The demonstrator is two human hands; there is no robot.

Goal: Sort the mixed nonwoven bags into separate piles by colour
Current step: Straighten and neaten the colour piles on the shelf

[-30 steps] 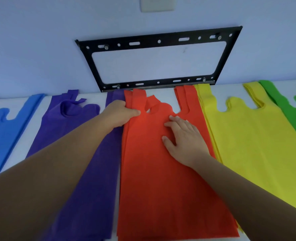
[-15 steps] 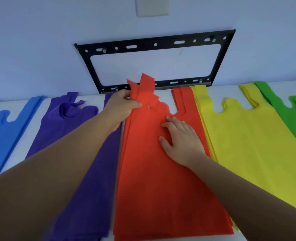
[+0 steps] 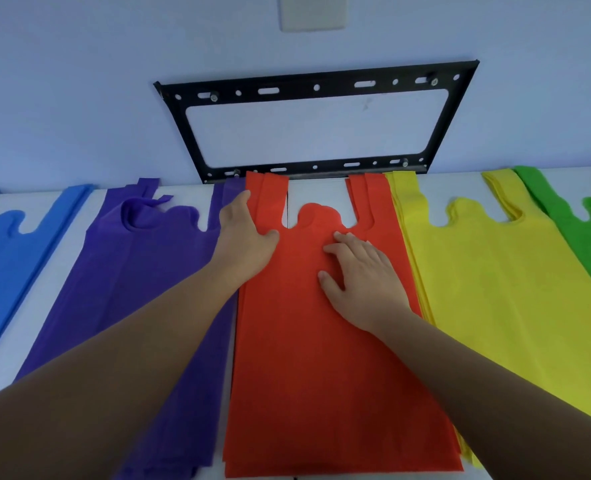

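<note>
Five piles of bags lay side by side on a white table against a pale wall, all placed here relative to the red pile. That pile sat in the middle, directly below a black bracket fixed to the wall, its two handles reaching up to the bracket's lower bar. Its top bag lay flat and smooth.

The left hand rested open, palm down, on the red pile's left edge at the base of the left handle, the thumb pointing inward and the fingers stretched toward the bracket; part of the hand overlapped the neighbouring purple pile. It gripped nothing. The right hand lay open and flat on the red pile just below the notch between the handles, fingers spread and pressing the fabric, holding nothing.

The purple pile lay just left of the red pile, their long edges touching or nearly so, with one of its handles curled over into a loop. Farther left was the blue pile, apart from the purple with bare table between. The yellow pile lay just right of the red pile, its edge tucked slightly under it. Beyond the yellow was the green pile, cut off by the frame. A pale plate sat on the wall above the bracket.
</note>
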